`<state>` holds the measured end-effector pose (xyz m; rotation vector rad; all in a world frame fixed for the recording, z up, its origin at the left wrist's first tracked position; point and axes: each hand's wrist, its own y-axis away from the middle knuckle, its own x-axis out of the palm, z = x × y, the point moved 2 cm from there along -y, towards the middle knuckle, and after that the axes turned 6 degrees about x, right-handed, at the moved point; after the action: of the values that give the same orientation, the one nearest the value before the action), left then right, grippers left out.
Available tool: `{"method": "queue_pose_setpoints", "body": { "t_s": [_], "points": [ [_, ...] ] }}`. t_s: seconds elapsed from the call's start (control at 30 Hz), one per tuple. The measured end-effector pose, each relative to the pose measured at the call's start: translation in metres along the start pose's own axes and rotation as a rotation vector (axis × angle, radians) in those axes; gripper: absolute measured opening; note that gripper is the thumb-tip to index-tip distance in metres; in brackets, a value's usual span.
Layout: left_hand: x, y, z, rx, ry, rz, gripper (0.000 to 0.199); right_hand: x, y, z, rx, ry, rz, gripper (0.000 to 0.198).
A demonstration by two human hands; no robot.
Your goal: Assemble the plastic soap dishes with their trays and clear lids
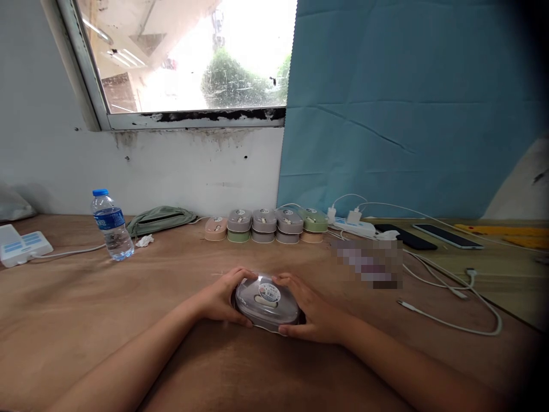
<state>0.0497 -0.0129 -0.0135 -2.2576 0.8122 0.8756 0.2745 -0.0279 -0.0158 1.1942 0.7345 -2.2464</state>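
Observation:
An oval grey lidded box [268,306], like a lunch box, rests on the brown table in front of me. Its shiny lid bears a round printed sticker and a pale oval tab. My left hand [227,297] grips the box's left side, thumb at the near edge and fingers over the far edge. From the right, my right hand [311,309] grips it in the same manner. Behind it, near the wall, similar boxes in grey, green and pink stand in a row, most stacked two high, among them a grey box [263,220] and a pink box [215,229].
A water bottle [112,226] stands at the left, beside a green pouch [165,219] and a crumpled tissue [144,241]. A white power strip [26,247] lies far left. On the right are phones [448,236], white cables [454,331], another power strip [355,228] and a blurred patch.

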Motion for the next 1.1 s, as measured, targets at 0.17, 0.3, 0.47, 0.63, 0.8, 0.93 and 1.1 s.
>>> {"method": "queue_pose_setpoints", "body": {
  "t_s": [0.17, 0.3, 0.47, 0.63, 0.8, 0.93, 1.1],
  "points": [
    [0.001, 0.001, 0.000, 0.003, 0.023, -0.018, 0.079, -0.001, 0.002, 0.002, -0.004, -0.008, 0.013, 0.075],
    [0.002, 0.001, 0.003, -0.001, 0.033, -0.007, 0.080, -0.001, 0.001, 0.004, 0.010, -0.037, 0.012, 0.075],
    [0.002, 0.001, 0.006, 0.011, 0.010, 0.002, 0.085, 0.000, 0.000, 0.002, 0.049, -0.102, 0.010, 0.075],
    [0.001, 0.001, 0.005, 0.025, 0.025, 0.000, 0.082, 0.001, -0.001, -0.001, 0.080, -0.175, 0.057, 0.078],
    [0.001, 0.001, 0.004, 0.009, 0.053, 0.000, 0.082, -0.001, 0.000, -0.001, 0.117, -0.170, 0.073, 0.078],
    [0.002, 0.002, 0.003, -0.055, 0.107, 0.009, 0.084, -0.002, 0.002, -0.002, 0.114, -0.150, 0.095, 0.084],
    [0.002, 0.004, 0.008, -0.093, 0.101, -0.025, 0.099, -0.001, 0.001, -0.009, 0.062, -0.127, 0.083, 0.087]
  ]
}}
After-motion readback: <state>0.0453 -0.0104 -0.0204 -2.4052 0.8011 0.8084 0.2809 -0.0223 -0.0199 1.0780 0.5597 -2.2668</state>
